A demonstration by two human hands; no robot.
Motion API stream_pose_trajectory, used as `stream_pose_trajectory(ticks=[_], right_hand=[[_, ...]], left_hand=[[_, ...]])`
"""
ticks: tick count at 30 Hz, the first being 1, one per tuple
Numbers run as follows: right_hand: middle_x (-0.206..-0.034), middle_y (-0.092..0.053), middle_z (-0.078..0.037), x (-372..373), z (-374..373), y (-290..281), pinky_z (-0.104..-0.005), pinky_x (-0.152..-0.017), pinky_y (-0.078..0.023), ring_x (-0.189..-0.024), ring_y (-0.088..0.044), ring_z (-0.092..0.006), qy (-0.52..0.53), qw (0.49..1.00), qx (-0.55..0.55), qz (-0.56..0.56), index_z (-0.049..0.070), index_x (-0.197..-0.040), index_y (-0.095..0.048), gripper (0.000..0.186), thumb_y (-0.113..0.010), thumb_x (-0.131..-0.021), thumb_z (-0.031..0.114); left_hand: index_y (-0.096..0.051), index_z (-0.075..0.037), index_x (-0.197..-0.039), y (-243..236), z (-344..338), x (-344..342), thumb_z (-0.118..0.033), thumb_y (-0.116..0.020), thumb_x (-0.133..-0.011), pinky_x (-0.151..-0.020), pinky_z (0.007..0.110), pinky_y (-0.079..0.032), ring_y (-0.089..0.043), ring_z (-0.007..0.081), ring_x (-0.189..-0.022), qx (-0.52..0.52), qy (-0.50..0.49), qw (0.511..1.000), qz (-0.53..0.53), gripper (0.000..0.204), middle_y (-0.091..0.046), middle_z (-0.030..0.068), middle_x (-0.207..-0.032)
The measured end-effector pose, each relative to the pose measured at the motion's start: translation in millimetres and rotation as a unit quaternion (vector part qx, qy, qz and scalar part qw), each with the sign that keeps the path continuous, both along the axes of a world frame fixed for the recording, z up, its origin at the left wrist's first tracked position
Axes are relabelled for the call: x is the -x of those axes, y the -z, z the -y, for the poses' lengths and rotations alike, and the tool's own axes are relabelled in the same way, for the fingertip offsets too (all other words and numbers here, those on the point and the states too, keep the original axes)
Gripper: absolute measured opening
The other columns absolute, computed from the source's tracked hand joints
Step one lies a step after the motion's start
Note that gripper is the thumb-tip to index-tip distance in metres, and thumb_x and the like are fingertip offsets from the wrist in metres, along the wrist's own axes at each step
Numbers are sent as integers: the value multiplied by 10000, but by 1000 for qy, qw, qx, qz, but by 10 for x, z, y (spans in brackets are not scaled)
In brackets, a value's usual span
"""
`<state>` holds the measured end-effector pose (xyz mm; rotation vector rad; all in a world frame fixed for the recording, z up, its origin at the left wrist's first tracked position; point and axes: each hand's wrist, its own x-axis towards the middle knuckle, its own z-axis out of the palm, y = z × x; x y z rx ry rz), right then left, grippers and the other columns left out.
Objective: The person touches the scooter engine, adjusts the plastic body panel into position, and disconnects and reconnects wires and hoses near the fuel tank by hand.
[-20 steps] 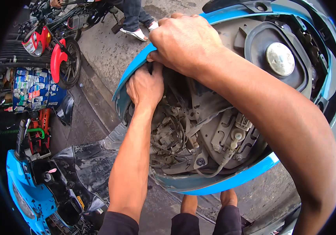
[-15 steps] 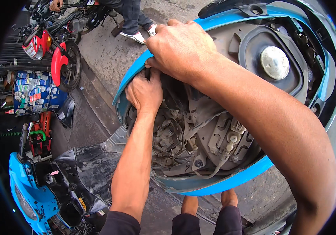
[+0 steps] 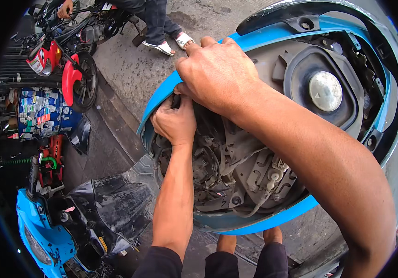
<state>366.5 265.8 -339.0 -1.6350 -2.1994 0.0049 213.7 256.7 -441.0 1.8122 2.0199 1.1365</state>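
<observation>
My right hand (image 3: 217,76) grips the upper-left edge of a blue scooter body panel (image 3: 259,221), fingers curled over the rim. Just below it, my left hand (image 3: 173,121) is closed at the inside of that rim; whatever its fingertips hold is hidden. The panel surrounds exposed grimy parts (image 3: 227,171), including brackets and a hose, and a silver round fuel cap (image 3: 325,91) in a black recess on the right. My right forearm crosses over the middle of this opening.
A person in dark trousers (image 3: 155,28) and white slides is by a red-and-black motorcycle (image 3: 69,81) at upper left. A sticker-covered blue drum (image 3: 41,116) stands below it. The scooter's blue front (image 3: 46,236) and black floorboard (image 3: 115,208) fill the lower left.
Both hands have shifted down in the picture, along with the scooter and surroundings. My left forearm sits further right; both hands remain closed at the panel's edge.
</observation>
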Motion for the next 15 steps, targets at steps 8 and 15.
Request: stream_pose_trajectory(ticks=[8, 15], right_hand=[[-989, -744, -128, 21, 5, 16, -480, -809, -558, -999, -712, -318, 3, 1000, 2, 11, 62, -856, -784, 309, -813, -783, 361], [-990, -745, -126, -27, 22, 2, -479, -807, -558, -997, -712, -313, 7, 1000, 0, 4, 63, -867, -786, 321, -819, -776, 369]], left_hand=[[-791, 23, -944, 91, -41, 51, -370, -820, -841, -674, 450, -518, -716, 409, -736, -27, 6, 997, 69, 407, -736, 232, -829], [-780, 44, -952, 66, -19, 13, -322, -838, -835, -680, 426, -520, -726, 370, -716, -18, 19, 993, 115, 388, -743, 233, -844]])
